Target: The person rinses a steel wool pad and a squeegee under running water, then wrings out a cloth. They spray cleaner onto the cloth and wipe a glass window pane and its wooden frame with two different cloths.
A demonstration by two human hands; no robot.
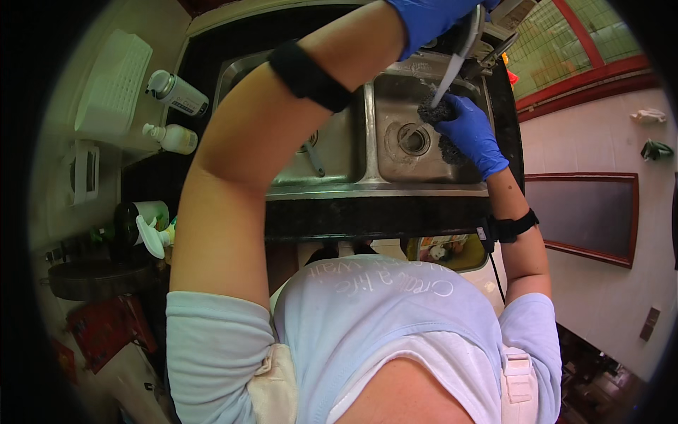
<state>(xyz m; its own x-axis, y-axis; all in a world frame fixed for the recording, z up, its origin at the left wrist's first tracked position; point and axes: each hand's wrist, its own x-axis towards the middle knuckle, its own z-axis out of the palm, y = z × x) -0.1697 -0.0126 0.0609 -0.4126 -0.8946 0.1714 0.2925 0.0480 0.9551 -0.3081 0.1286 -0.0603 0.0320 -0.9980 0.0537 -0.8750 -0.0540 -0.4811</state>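
My right hand (469,132), in a blue glove, grips a dark mesh scrubber (435,110) over the right sink basin (392,167). More dark mesh shows below the fingers; whether it is the same piece I cannot tell. Water from the metal faucet (473,32) streams onto the scrubber, and some water lies around the drain (413,139). My left hand (437,21), also gloved in blue, reaches across to the faucet at the top edge. Its fingers are cut off by the frame and partly behind the spout, so their grip is unclear.
A grey-handled utensil (314,159) lies in the left basin (339,164). Along the left stand a spray can (177,93), a pump bottle (172,138) and a spray bottle (153,237). A white perforated rack (116,82) is on the left wall. Black counter edging (365,217) runs before me.
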